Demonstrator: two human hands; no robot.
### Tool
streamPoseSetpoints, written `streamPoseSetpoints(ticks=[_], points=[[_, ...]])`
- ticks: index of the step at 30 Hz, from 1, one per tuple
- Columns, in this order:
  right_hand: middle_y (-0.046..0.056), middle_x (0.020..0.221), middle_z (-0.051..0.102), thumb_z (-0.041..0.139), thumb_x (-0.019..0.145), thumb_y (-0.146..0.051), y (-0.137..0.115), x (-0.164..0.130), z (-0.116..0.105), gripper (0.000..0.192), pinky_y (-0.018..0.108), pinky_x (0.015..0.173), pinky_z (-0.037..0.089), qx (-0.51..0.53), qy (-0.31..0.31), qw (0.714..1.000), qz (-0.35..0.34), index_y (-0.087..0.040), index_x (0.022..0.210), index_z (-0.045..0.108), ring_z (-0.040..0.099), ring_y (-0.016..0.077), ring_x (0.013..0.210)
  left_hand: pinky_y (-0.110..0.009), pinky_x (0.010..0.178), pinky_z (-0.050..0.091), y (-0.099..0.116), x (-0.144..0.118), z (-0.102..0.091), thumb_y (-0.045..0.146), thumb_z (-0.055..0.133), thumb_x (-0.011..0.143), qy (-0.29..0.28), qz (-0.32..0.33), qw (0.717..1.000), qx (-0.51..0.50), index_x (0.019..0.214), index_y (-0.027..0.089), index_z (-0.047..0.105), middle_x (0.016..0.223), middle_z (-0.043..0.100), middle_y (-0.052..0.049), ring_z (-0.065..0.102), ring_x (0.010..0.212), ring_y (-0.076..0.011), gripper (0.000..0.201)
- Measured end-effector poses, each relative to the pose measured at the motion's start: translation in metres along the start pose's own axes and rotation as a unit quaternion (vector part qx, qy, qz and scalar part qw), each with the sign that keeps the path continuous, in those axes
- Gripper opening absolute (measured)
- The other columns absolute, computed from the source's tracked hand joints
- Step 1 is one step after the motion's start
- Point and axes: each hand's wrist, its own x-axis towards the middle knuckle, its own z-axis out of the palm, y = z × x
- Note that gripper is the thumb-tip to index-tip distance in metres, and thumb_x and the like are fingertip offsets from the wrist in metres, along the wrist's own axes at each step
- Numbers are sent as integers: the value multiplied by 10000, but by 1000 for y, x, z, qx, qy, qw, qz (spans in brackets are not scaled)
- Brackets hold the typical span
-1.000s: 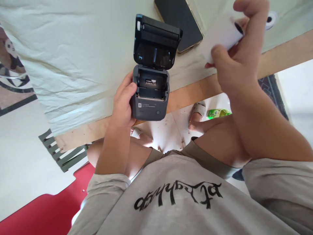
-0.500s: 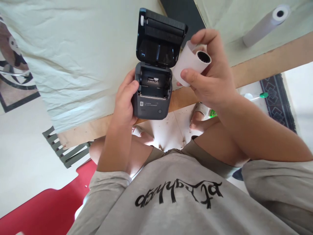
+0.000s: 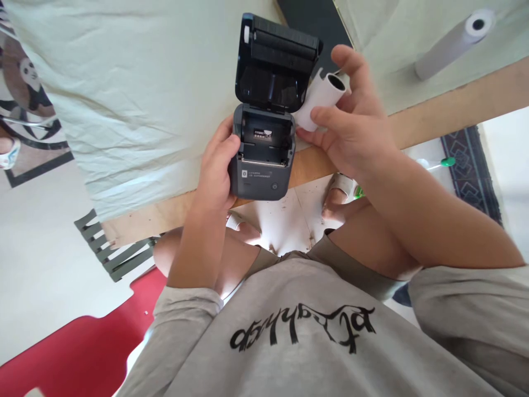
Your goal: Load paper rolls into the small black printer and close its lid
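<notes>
left fingers (image 3: 223, 130) close round an open-lidded portable printer (image 3: 262, 182); right fingers (image 3: 351, 63), loosely curled, index raised, hold a white paper roll (image 3: 316, 102) just beside it; right of them, a second roll (image 3: 448, 52) stands on the tabletop (image 3: 454, 105)

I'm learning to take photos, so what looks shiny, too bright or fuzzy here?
Head view: pale glints on the glossy lid of the dark printer; head view: floor near the centre glares almost white; head view: small print too fuzzy to read.

White roll (image 3: 448, 54), dark slab (image 3: 316, 21) on tablecloth (image 3: 144, 82)
</notes>
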Motion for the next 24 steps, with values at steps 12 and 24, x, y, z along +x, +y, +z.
streamPoseSetpoints(ticks=[12,24], points=[[-29,1020,505,533,786,-276,6,1,1,392,220,708,512,264,39,964,12,-356,1148,404,563,91,893,-445,852,489,2,0,1,365,477,835,-8,-6,1000,-1,1103,273,547,1069,645,-44,601,993,-268,293],[18,1239,492,464,870,-375,-18,-22,7,408,276,924,494,-261,205,885,-327,-300,1269,430,410,177,1246,-383,827,488,-1,0,0,345,567,802,-1,11,1000,-20,1108,295,554,1022,644,-8,608,978,-236,310]])
